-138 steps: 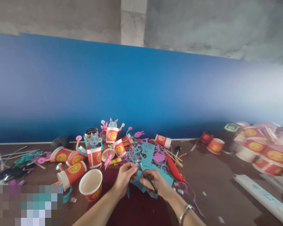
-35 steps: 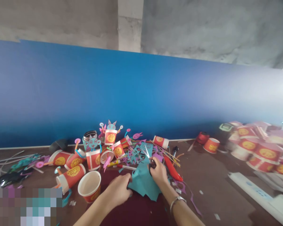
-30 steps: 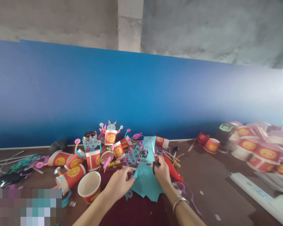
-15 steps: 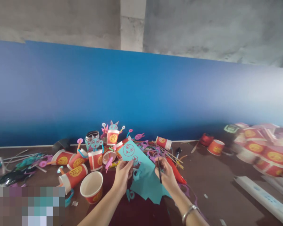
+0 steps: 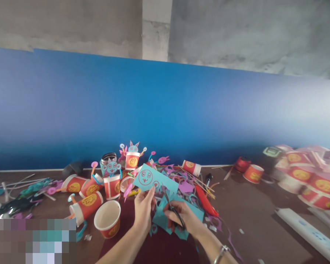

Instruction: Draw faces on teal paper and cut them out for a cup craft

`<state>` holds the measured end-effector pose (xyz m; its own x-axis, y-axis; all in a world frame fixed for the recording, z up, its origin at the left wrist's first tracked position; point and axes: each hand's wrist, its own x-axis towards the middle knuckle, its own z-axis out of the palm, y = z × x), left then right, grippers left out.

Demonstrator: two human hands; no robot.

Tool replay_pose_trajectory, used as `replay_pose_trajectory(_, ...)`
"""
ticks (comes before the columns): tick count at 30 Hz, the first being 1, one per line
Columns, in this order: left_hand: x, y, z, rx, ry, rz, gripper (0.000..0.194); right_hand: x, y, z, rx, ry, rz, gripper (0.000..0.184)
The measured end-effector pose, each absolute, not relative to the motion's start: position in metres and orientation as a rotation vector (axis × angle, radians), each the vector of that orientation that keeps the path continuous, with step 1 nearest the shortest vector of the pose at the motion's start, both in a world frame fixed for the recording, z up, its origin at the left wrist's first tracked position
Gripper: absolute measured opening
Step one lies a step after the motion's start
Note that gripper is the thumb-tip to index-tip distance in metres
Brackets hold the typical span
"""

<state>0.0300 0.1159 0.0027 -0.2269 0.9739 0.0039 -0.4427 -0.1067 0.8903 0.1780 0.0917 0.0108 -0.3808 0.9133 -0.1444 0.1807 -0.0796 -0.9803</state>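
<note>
My left hand (image 5: 143,207) pinches the lower edge of a light-blue paper (image 5: 163,178) that has a round face and a small heart circle drawn on it in red. In my right hand (image 5: 181,216) is a pair of dark scissors (image 5: 170,205), the blades pointing up and left at the paper beside the heart circle. Whether the blades touch the paper I cannot tell. Beneath my hands lies another blue sheet (image 5: 194,210) with cut edges. A small blue cut-out with a heart (image 5: 154,229) lies by my left wrist.
Left of my hands stands an open paper cup (image 5: 107,219), with decorated red cups (image 5: 112,187) behind it. Purple scraps (image 5: 186,187) and a red pouch-like thing (image 5: 206,201) lie beyond. At right are stacked cups (image 5: 326,185) and a white power strip (image 5: 305,227). A blue partition (image 5: 165,110) rises behind.
My right hand has moved left and down, bringing the scissors to the paper. The paper in my left hand has turned to lie more level, its right end away from the sheet below.
</note>
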Motion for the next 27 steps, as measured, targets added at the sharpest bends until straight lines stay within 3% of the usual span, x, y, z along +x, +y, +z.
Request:
replay_pose_trajectory(7, 0.039, 0.104, 0.003, 0.826, 0.989, 1.461, 0.04, 0.17, 0.094, 0.0, -1.189, -1.491, 1.452, 0.042)
replay_pose_trajectory(16, 0.036, 0.11, 0.0, 0.797, 0.917, 1.423, 0.035, 0.172, 0.093, 0.005, -1.239, -1.572, 1.334, 0.031)
replay_pose_trajectory(27, 0.031, 0.113, 0.001, 0.841, 0.937, 1.455, 0.038, 0.18, 0.094, 0.01, -1.212, -1.599, 1.402, 0.03)
